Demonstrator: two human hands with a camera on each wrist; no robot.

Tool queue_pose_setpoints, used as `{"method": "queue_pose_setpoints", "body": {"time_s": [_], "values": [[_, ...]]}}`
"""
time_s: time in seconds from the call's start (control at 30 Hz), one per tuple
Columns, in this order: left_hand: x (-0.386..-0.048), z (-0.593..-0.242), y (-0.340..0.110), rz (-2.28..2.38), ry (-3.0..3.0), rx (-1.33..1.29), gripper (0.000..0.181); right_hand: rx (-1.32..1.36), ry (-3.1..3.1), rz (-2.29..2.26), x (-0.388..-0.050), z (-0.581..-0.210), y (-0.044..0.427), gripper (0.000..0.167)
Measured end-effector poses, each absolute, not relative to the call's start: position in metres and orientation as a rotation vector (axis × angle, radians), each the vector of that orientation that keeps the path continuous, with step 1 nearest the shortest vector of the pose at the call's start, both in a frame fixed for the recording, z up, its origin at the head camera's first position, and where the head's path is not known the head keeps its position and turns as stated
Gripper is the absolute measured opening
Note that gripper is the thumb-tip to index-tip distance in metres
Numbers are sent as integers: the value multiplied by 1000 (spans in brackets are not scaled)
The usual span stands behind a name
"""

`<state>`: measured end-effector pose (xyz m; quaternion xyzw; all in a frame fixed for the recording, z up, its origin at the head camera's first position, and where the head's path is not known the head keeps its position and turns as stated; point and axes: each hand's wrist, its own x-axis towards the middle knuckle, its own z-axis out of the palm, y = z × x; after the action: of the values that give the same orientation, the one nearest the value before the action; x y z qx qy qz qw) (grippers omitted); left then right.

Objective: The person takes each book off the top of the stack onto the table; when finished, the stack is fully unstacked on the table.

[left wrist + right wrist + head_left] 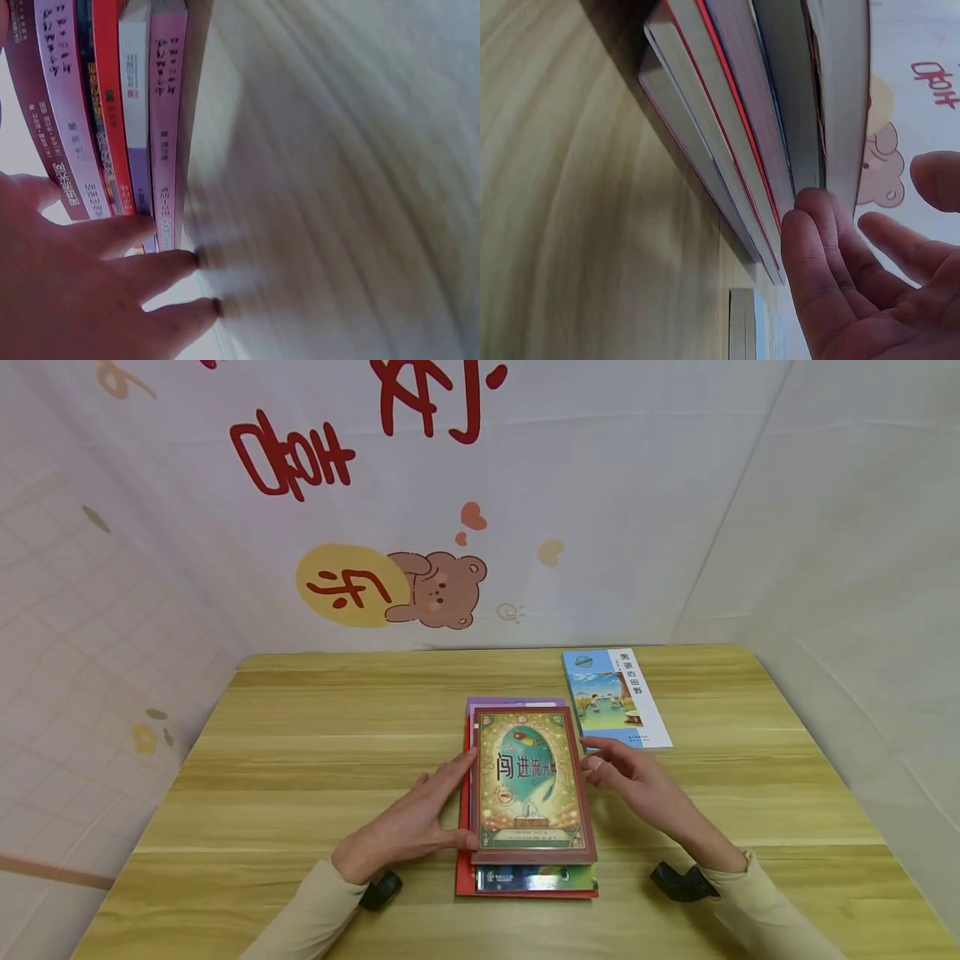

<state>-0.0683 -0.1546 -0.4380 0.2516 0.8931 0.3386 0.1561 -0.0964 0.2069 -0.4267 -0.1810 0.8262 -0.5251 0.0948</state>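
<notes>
While left hand [411, 825] touches book stack [534, 793], right hand [637, 783] perhaps brushes opposite side; each grip unclenched.

A small nook, though whether in a home or a studio cannot be told: creased pale cloth [615, 468] hangs on 3 sides, with a cartoon bear [442, 589] and red characters [292, 456] towards upper centre; 1 wood-grain table [330, 727] spans the lower half.
</notes>
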Motion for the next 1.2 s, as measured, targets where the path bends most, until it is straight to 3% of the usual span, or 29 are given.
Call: {"method": "queue_pose_setpoints", "body": {"time_s": [0.2, 0.63, 1.2], "values": [[-66, -438, -147, 892, 2610, 642, 118, -514, 2404, -1585, -96, -431, 200, 48], [-66, -442, -138, 796, 2675, 609, 114, -327, 2333, -1587, -95, -432, 192, 78], [-68, -444, -146, 868, 2612, 587, 113, -335, 2281, -1708, -90, -432, 198, 70]]}}
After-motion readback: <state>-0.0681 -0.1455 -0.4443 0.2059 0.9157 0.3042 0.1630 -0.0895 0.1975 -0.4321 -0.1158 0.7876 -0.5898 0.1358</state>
